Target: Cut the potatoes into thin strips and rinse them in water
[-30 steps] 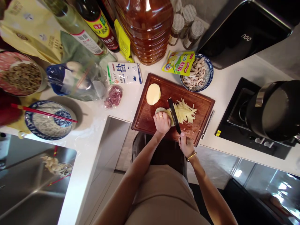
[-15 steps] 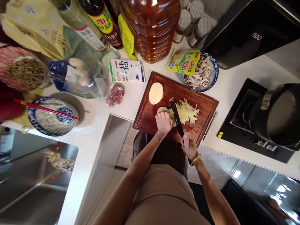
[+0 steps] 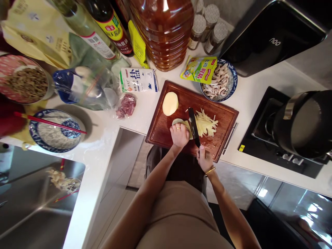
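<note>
On the wooden cutting board (image 3: 158, 128), my left hand (image 3: 180, 135) presses down with curled fingers on a partly sliced potato (image 3: 177, 121), mostly hidden beneath it. My right hand (image 3: 204, 159) grips the handle of a black kitchen knife (image 3: 194, 125). Its blade stands beside the left fingertips, against the cut side of the potato. A pile of potato shreds (image 3: 206, 122) lies just right of the blade. Further back on the board rests a peeled potato half (image 3: 170, 103), pale and smooth.
Behind the board stand a large oil jug (image 3: 163, 38), a salt packet (image 3: 138, 79) and a bowl of sliced mushrooms (image 3: 232, 86) under a yellow-green packet (image 3: 199, 69). A pot (image 3: 308, 121) sits on the stove at right. At left are a blue-white bowl (image 3: 38, 135) and the sink (image 3: 33, 221).
The knife has become more upright at the potato, and my right hand has shifted slightly. The whole view has drifted a little; my left hand keeps its hold.
</note>
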A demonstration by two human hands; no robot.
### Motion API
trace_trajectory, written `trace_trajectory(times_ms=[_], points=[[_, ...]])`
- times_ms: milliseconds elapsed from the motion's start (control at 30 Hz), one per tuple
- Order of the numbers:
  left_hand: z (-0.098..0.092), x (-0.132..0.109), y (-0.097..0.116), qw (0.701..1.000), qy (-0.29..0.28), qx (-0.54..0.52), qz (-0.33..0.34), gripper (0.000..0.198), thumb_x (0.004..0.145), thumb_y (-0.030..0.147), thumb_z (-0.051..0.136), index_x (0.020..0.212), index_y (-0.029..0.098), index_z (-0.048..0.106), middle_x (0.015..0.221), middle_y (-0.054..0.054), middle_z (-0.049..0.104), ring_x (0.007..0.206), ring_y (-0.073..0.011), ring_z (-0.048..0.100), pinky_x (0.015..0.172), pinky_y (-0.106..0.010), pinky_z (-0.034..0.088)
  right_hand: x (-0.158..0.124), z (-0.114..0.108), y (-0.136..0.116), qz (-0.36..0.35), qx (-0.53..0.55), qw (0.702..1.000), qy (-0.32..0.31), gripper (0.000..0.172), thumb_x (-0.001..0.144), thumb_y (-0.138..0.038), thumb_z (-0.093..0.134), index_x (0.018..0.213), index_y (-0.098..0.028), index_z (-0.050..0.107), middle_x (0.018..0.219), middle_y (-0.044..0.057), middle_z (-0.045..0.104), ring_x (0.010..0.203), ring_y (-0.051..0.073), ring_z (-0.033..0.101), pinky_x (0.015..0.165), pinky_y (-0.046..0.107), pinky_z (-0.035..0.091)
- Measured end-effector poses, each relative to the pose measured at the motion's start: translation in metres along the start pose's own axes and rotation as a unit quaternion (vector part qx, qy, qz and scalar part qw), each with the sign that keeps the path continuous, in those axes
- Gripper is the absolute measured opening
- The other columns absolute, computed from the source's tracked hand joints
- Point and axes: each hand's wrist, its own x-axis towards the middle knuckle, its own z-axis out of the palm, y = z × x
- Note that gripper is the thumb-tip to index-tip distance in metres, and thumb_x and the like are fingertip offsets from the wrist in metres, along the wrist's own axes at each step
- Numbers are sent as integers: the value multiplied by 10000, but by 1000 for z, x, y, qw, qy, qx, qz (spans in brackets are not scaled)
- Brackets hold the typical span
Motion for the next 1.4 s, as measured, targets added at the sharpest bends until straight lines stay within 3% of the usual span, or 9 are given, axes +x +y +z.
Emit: trace_trajectory(times_ms=[167, 633, 800, 967, 1200, 1400], points=[[0, 0, 0, 1000, 2, 10, 5, 223, 811, 300, 411, 874, 128, 538, 962, -165, 539, 879, -297, 467, 801, -417, 298, -9, -9, -7, -21, -26, 999, -12, 585, 933, -509, 169, 481, -215, 396, 419, 4, 429, 447, 128, 455, 509, 275, 335], [0, 1, -1, 1000, 12, 12, 10, 215, 802, 305, 432, 868, 133, 544, 939, -152, 540, 867, -291, 465, 794, -410, 308, -14, -3, -3, -12, -67, 998, 6, 576, 925, -521, 171, 484, -224, 392, 423, 7, 426, 475, 146, 451, 526, 285, 344], [0, 0, 0, 1000, 0, 7, 8, 212, 806, 303, 424, 873, 140, 541, 950, -152, 539, 877, -293, 464, 802, -414, 305, 4, 9, 3, -14, -79, 997, 13, 586, 906, -565, 178, 499, -235, 439, 444, 21, 445, 544, 176, 501, 546, 293, 364], [-2, 0, 0, 1000, 9, 9, 11, 214, 810, 308, 413, 863, 142, 538, 946, -152, 534, 874, -293, 460, 801, -415, 302, 21, 12, 7, -5, -34, 999, -11, 615, 903, -582, 129, 454, -232, 362, 403, -3, 412, 435, 134, 448, 504, 277, 344], [-1, 1, 0, 1000, 4, 5, 8, 208, 808, 292, 418, 872, 138, 543, 964, -162, 537, 880, -297, 464, 801, -420, 300, 1, -9, -7, -4, -27, 1000, -12, 599, 923, -537, 149, 466, -216, 366, 398, -15, 398, 403, 109, 432, 484, 257, 323], [-1, 1, 0, 1000, 3, 1, 8, 220, 798, 292, 428, 897, 134, 545, 972, -163, 536, 884, -300, 465, 796, -417, 301, -8, -8, -12, -8, -23, 999, -21, 597, 928, -519, 157, 453, -216, 353, 408, -1, 400, 429, 120, 430, 486, 266, 321]])
